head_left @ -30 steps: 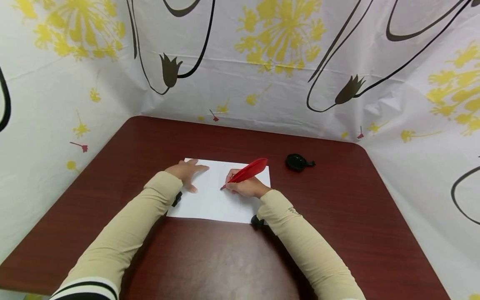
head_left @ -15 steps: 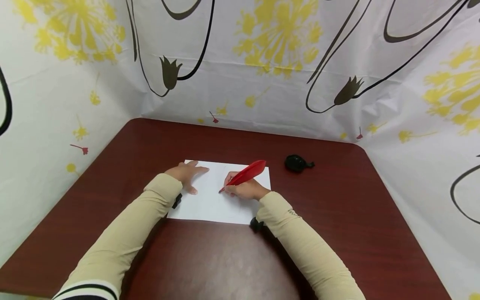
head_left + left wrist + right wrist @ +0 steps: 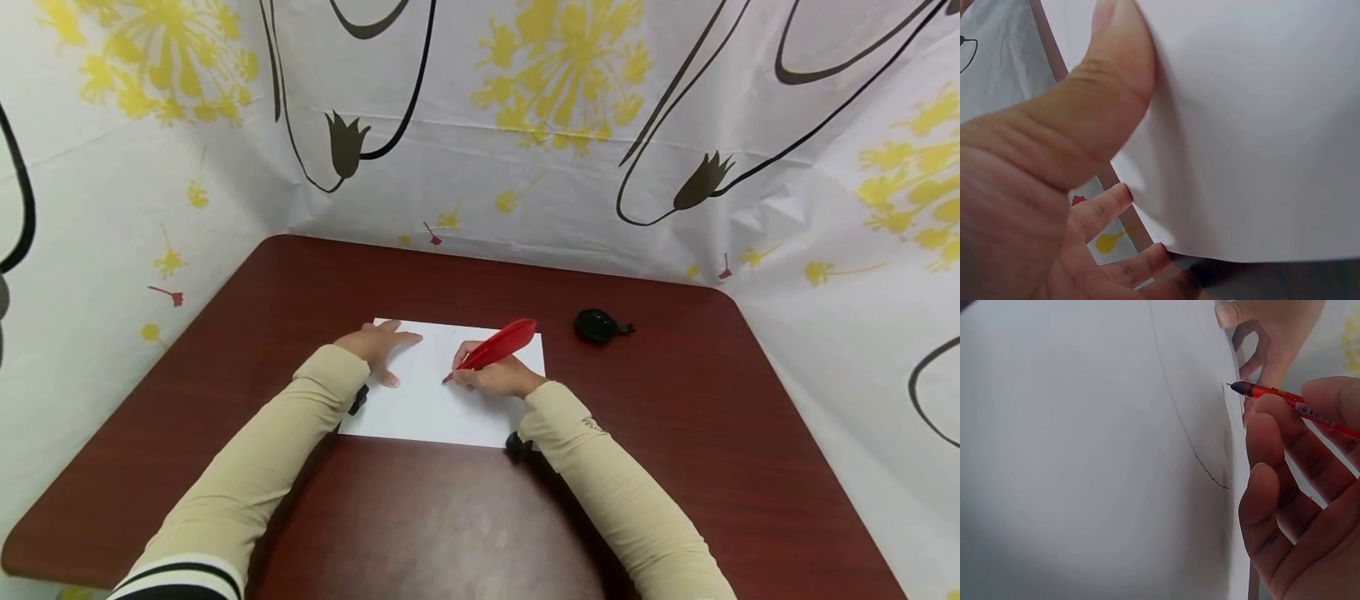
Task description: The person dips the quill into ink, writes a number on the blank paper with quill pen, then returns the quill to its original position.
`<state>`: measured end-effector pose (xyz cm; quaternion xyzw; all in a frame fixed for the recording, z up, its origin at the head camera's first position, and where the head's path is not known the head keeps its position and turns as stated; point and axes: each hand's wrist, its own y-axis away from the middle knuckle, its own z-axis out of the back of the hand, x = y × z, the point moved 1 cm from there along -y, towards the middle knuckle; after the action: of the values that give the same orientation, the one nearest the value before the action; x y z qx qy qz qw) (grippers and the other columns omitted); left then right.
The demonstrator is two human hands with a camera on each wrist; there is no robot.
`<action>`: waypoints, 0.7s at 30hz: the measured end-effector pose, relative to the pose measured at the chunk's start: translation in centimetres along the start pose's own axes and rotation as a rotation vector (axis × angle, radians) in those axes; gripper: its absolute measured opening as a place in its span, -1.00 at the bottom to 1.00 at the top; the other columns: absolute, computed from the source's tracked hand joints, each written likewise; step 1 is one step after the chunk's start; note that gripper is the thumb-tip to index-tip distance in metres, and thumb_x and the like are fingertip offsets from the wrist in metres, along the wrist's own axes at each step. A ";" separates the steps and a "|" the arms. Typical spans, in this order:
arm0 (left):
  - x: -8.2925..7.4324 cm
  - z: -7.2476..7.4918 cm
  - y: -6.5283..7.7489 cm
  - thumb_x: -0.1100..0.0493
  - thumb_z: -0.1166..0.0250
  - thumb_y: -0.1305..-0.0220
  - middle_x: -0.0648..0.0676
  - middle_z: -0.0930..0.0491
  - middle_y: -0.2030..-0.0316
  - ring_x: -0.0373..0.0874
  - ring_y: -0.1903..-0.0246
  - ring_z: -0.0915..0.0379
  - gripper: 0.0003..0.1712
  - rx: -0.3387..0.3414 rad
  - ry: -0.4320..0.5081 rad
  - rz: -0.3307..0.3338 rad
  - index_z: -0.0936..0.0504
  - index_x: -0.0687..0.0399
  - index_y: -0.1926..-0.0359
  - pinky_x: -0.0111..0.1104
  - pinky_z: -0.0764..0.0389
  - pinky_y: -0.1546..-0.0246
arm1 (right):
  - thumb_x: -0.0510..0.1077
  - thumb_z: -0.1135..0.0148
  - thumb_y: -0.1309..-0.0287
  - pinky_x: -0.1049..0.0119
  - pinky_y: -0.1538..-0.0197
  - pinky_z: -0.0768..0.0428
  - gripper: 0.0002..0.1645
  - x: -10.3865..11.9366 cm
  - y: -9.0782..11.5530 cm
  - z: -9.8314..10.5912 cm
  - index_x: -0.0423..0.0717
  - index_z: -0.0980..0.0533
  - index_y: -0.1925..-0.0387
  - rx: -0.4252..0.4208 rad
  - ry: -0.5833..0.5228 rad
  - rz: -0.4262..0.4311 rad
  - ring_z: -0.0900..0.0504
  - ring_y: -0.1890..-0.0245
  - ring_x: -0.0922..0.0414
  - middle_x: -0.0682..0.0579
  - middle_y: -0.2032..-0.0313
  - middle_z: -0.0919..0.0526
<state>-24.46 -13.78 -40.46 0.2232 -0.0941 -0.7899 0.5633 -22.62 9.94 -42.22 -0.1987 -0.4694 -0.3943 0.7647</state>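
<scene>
A white sheet of paper (image 3: 420, 412) lies on the dark red table. My left hand (image 3: 375, 346) rests on its left end with thumb and fingers spread; the left wrist view shows the thumb (image 3: 1119, 69) over the sheet and fingertips at its edge. With thumb and fingers, my right hand (image 3: 498, 377) pinches a red feather pen (image 3: 502, 340), its plume slanting up to the right. The pen's dark tip (image 3: 1238, 387) is at the paper. Thin curved dark lines (image 3: 1175, 412) show on the sheet in the right wrist view.
A small black round object (image 3: 596, 326) with a short stub lies on the table right of the paper. Dark wrist-worn pieces (image 3: 517, 447) sit under the sleeves. White sheeting (image 3: 450, 167) with flower prints hangs behind and beside the table.
The pen tip has shifted very slightly left across the paper, still pinched in my right hand. My left hand stays in place, and the whole view sways a little.
</scene>
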 end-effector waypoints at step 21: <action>0.1 0.1 0.4 0.00 -0.50 -0.06 0.28 0.05 -0.47 0.36 -0.37 0.08 0.03 -0.011 0.021 -0.033 -0.15 -0.16 -0.49 0.25 -0.25 -0.15 | -0.24 -0.27 -0.21 0.21 0.31 -0.60 -0.91 -0.7 1.6 3.3 -0.10 -0.52 0.26 -0.122 0.070 -0.015 -0.63 0.39 0.05 -0.01 0.33 -0.67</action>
<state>-24.17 -13.97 -40.25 0.2300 -0.0803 -0.7972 0.5524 -23.41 13.39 -41.11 -0.2272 -0.4188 -0.4347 0.7642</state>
